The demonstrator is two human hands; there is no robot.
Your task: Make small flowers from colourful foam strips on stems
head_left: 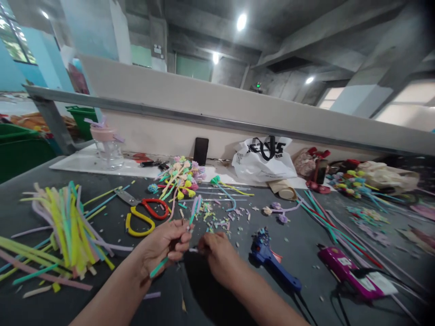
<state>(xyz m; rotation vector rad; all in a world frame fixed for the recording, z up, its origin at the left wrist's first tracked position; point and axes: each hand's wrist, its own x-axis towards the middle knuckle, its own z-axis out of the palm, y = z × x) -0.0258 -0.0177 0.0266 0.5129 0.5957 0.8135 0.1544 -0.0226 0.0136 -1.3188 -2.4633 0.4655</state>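
Note:
My left hand (165, 242) is closed around a teal pipe cleaner (158, 267), which runs through the fist and out past the fingertips. Beside its upper end, lilac strands (195, 206) stand up from the same grip. Close by on the right, my right hand (219, 256) has its fingers curled together. A short lilac piece (193, 250) shows at those fingertips; how it is gripped is hidden. Red-and-yellow-handled scissors (141, 215) lie beyond my left wrist. Small cut bits (220, 222) are scattered in front of both hands.
A pile of cut pipe cleaners (68, 231) lies at left. Fuzzy flowers (183, 176), a phone (200, 151) and a white bag (265, 158) stand at the back. To the right are a blue glue gun (275, 262) and a magenta power strip (350, 271) with cables.

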